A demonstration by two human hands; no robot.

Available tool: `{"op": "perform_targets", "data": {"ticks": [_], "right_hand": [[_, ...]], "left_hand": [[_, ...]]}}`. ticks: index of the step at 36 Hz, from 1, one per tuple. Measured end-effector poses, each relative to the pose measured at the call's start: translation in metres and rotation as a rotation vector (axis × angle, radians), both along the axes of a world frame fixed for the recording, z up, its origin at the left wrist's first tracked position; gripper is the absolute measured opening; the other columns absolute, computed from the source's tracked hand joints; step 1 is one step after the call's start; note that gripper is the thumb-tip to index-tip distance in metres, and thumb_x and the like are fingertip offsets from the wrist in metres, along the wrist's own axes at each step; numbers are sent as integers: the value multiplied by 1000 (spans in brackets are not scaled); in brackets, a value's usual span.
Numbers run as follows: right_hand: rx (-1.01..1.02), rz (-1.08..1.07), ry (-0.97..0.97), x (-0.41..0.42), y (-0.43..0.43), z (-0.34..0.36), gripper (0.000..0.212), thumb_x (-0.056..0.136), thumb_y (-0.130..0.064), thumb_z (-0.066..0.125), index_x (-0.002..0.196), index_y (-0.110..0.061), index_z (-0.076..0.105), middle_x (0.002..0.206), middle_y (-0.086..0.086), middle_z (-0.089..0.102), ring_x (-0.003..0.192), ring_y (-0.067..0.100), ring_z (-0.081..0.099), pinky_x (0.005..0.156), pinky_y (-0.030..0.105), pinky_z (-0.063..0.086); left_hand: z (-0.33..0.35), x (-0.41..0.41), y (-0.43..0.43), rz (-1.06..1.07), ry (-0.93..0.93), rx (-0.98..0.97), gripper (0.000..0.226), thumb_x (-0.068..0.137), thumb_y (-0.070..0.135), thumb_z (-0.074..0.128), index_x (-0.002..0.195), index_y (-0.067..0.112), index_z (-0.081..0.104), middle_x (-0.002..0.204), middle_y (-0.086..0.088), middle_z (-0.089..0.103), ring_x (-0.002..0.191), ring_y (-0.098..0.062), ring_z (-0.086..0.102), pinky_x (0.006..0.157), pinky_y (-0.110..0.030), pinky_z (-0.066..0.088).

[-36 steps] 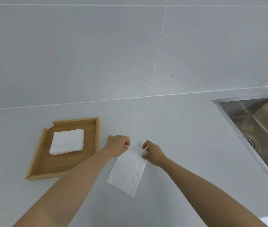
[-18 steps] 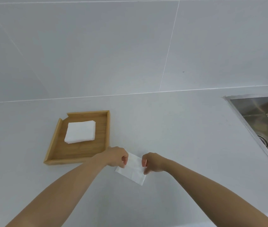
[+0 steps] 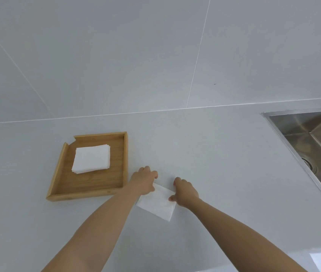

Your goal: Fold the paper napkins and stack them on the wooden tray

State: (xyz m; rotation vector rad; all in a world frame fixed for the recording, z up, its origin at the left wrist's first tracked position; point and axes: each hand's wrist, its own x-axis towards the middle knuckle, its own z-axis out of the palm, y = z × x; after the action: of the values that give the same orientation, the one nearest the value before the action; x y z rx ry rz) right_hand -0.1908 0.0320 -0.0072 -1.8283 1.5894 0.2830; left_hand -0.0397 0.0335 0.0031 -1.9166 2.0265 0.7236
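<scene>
A shallow wooden tray point(image 3: 89, 190) sits at left on a smooth pale counter point(image 3: 214, 154), holding a neat stack of folded napkins point(image 3: 91, 161), white and soft-edged. Just right of the tray, the left hand point(image 3: 143, 182) and right hand point(image 3: 185, 192) press flat, a little apart, on one thin folded napkin point(image 3: 156, 203). The light paper could slip or spring open if pressure lifts unevenly. At far right is a steel sink point(image 3: 312, 146).

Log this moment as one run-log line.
hands: left, right pressing folded napkin flat on countertop | wooden tray: napkin stack inside | napkin not yet stacked
</scene>
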Motion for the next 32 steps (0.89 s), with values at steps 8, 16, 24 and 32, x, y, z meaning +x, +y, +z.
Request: {"op": "perform_targets", "data": {"ticks": [8,16,24,32], "right_hand": [[45,-15,35,7,0,-13,36,81,-19,66,113,-6,57,123,11,54,115,28,50,90,34,48],[45,-106,-126,16,-17,-2,17,82,-5,55,71,-17,52,85,4,58,81,22,49,66,26,40],[86,-468,-580,54,-51,26,20,80,1,54,70,-13,46,76,4,50,74,25,47,63,31,42],[103,-459,-723,114,-78,41,20,84,2,53,91,-12,41,80,6,48,81,29,53,62,34,52]], "left_hand": [[-12,-1,1,-25,-96,24,36,83,18,61,118,13,53,129,-12,38,120,-30,39,94,-37,40],[9,16,-13,240,231,113,26,86,9,56,111,4,56,124,-12,55,104,-26,52,76,-28,39],[40,67,-27,685,626,-34,22,82,3,60,70,14,45,77,0,48,73,-16,47,59,-23,32],[52,117,-22,993,690,-209,39,82,7,64,115,11,43,106,-6,48,96,-21,47,77,-29,39]]}}
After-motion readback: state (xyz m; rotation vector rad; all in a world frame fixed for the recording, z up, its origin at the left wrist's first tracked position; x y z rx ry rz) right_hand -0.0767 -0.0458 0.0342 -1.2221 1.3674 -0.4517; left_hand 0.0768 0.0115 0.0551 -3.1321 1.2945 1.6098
